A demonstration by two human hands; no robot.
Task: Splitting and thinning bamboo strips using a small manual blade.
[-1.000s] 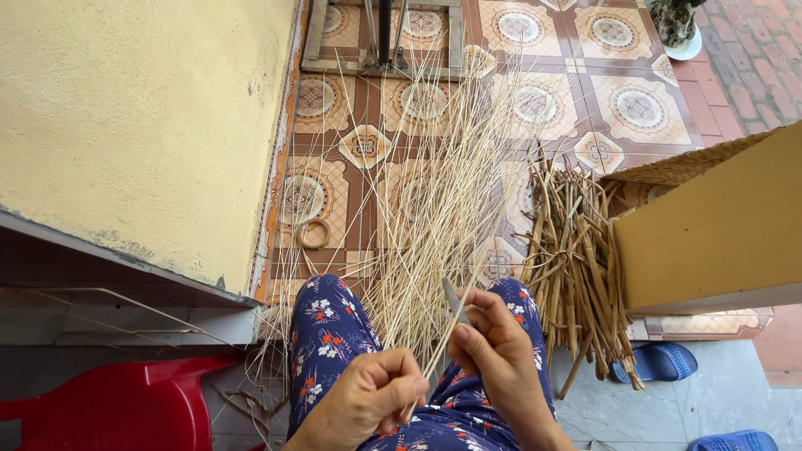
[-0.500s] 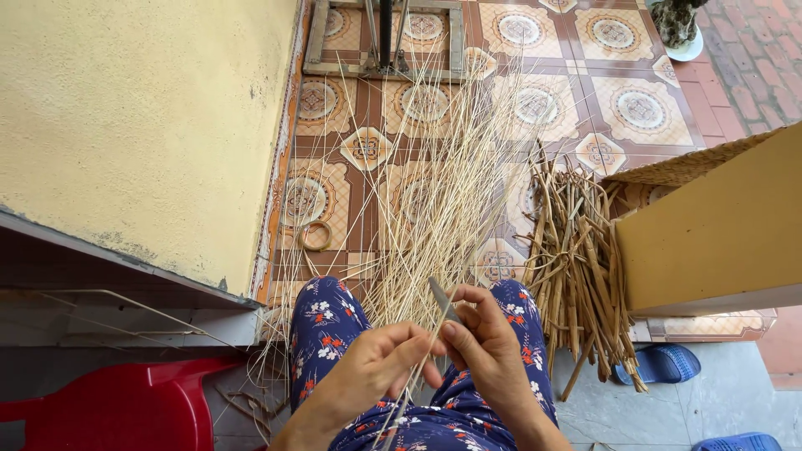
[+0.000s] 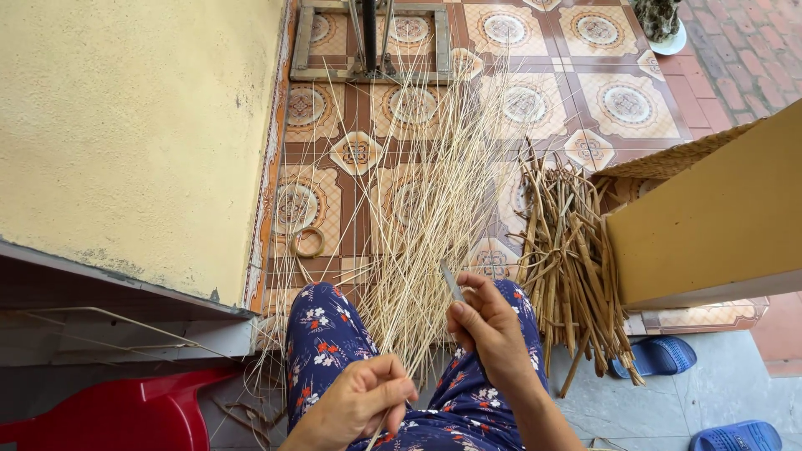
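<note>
- A fan of thin pale strips (image 3: 426, 209) spreads over the patterned tile floor (image 3: 576, 100); the strips gather to a narrow root at the person's lap and splay wide towards the far end of the floor.
- The left hand (image 3: 359, 401) sits low over the lap on the floral trousers (image 3: 326, 334), palm turned inward, fingers curled tight with the thumb pressed across them, pinching a single strip that runs up from the fist into the fan.
- The right hand (image 3: 489, 326) is held higher and a little further out, wrist bent, the forearm coming in from the bottom edge. Its fingers are closed round a small knife (image 3: 452, 282), whose grey blade sticks up and to the left out of the grip, just beside the root of the fan.
- The two hands are apart, the left nearer the body than the right.
- To the right of the fan lies a tied bundle of coarser brown sticks (image 3: 572, 267), touching the edge of a tan cardboard box (image 3: 710, 217).
- A small ring (image 3: 307, 242) lies on the tiles left of the fan, near the yellow wall (image 3: 134, 125).
- A red plastic stool (image 3: 109, 413) shows at the lower left, and blue slippers (image 3: 660, 355) lie on the grey paving at lower right.
- A metal frame (image 3: 372, 42) stands at the far end of the floor.
</note>
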